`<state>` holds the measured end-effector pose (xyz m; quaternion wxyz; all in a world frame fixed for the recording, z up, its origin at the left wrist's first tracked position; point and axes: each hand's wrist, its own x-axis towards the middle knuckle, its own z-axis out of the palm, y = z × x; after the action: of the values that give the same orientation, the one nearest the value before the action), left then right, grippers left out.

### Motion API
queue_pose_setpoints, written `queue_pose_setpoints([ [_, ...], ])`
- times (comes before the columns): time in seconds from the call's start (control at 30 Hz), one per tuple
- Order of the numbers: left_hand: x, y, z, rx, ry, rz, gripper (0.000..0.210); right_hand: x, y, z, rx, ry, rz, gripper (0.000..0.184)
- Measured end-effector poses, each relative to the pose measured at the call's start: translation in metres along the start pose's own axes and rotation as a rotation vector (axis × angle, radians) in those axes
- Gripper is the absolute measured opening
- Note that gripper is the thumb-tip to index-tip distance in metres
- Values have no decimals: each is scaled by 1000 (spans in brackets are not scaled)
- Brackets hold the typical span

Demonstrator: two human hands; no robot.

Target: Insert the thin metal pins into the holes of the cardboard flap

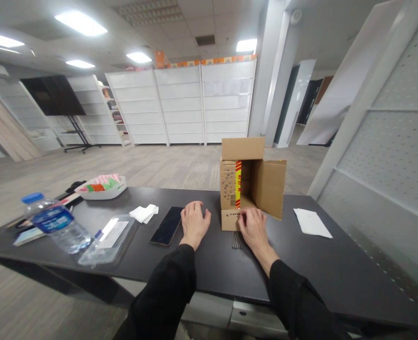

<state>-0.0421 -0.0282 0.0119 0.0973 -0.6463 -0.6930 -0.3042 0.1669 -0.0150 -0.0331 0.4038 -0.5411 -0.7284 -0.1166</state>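
Note:
A cardboard box (228,189) stands on the dark table, its opening facing me, with one flap up, one out to the right and a lower flap (229,221) hanging at the front. A row of small dark holes runs along that lower flap. My right hand (254,229) is at the flap's right part, thumb and fingers pinched together near the holes; what is between them is hidden. Several thin metal rods (236,240), like nails, lie just below the flap. My left hand (195,224) rests on the table, fingers apart and slightly curved, beside a black phone (166,226).
At the left are a water bottle (58,222), a clear plastic case (108,240), white tissues (144,214) and a white basket (103,191) with colourful contents. White folded paper (312,223) lies right of the box. A perforated panel (400,156) borders the table's right side.

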Motion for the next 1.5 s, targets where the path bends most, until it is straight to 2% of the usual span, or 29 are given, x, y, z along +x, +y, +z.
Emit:
queue_pose_setpoints([
  [0.2, 1, -52, -31, 327, -145, -152, 47, 1, 0, -2, 14, 1, -4, 11],
  [0.33, -5, -73, -38, 401, -255, -260, 62, 1, 0, -2, 21, 3, 5, 12],
  [0.6, -3, -74, -40, 337, -352, -257, 57, -1, 1, 2, 1, 21, 2, 13],
  [0.77, -1, -77, -38, 282, -339, -234, 56, -1, 1, 1, -1, 22, -6, 12],
  [0.9, -1, -78, -38, 232, -331, -219, 65, 0, 0, 0, 1, 36, -14, 13],
  [1.0, -3, -73, -39, 264, -237, -179, 66, 0, 1, 1, -2, 35, -19, 13],
  [1.07, -7, -64, -38, 255, -166, -98, 52, 0, 1, 1, 2, 33, -23, 13],
  [1.17, -14, -44, -31, 155, -142, 70, 27, -1, 1, 0, 16, 32, -26, 12],
  [1.3, -25, -13, -20, 35, -110, 261, 16, -1, 1, -3, 45, 41, -29, 10],
  [1.5, -34, 13, -6, -60, -84, 309, 9, -1, 1, -3, 57, 60, -36, 9],
])
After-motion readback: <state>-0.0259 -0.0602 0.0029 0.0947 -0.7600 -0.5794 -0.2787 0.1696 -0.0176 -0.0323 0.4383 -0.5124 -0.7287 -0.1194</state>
